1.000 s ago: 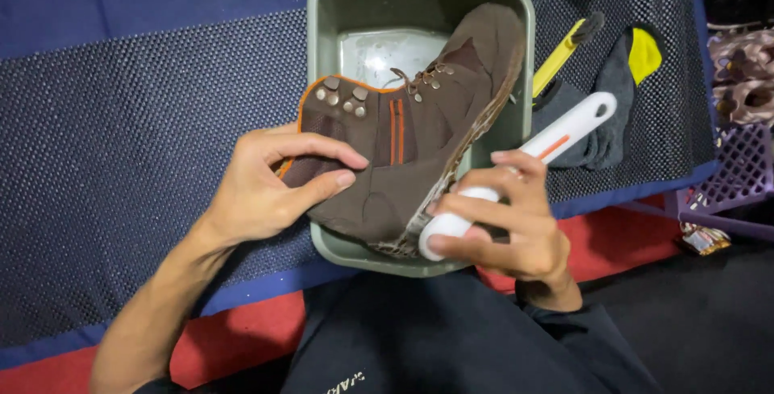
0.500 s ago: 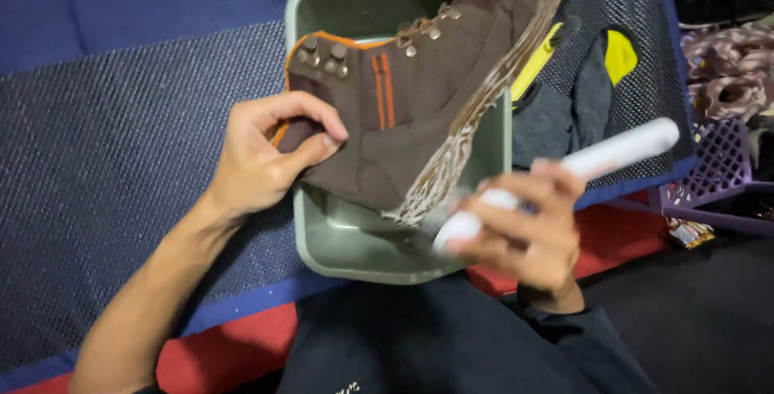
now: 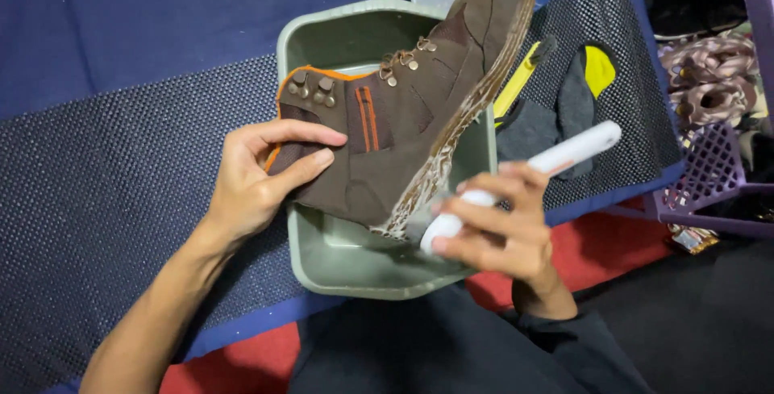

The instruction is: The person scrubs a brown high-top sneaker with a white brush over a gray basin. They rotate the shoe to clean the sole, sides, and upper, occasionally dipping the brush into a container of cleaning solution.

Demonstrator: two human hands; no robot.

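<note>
My left hand (image 3: 258,180) grips the ankle collar of a brown hiking boot (image 3: 403,120) with orange trim and a muddy sole. The boot is tilted over a grey-green plastic basin (image 3: 322,39), toe pointing away to the upper right. My right hand (image 3: 500,229) holds a white brush handle (image 3: 564,152) with its lower end pressed against the boot's dirty sole edge near the heel. The brush head is hidden behind my fingers and the boot.
The basin rests on a dark dotted mat (image 3: 105,192) over blue fabric. Right of the basin lie a yellow-handled tool (image 3: 520,79) and grey-yellow gloves (image 3: 580,91). A purple basket (image 3: 709,184) and more shoes (image 3: 709,79) sit at the far right.
The boot has swung up, its toe now pointing away at the upper right. My right hand with the brush has moved in to the sole near the heel.
</note>
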